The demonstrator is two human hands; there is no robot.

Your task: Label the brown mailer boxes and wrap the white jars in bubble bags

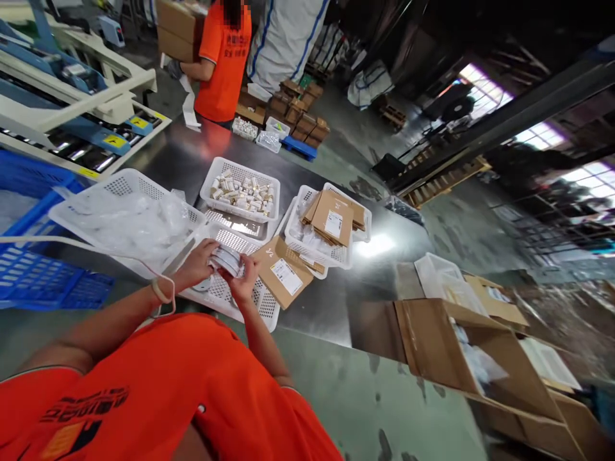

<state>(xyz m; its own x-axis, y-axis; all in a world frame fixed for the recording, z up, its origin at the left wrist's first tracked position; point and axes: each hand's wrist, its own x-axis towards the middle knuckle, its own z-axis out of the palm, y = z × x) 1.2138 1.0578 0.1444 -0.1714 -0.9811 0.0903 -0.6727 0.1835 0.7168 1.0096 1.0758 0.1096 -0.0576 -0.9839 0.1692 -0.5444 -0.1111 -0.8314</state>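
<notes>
Between my left hand (198, 264) and my right hand (244, 276) is a small stack of thin whitish pieces (225, 260). The fingers of both hands are closed on its edges. What the pieces are made of cannot be made out. Below the hands lies a white perforated basket (266, 306), with a grey-white round piece (202, 285) partly hidden by my left hand. Just right of my right hand, a flat brown cardboard piece with a white label (287, 275) rests across the basket's edge. A band with a pale cord (161, 291) circles my left wrist.
On the metal table (331, 307) stand a basket of clear plastic bags (129, 221), a basket of small white-and-gold cylinders (247, 195) and a basket of labelled cardboard (334, 218). Open cartons (442, 333) are at right. A co-worker (223, 64) holds a box beside a conveyor (72, 96).
</notes>
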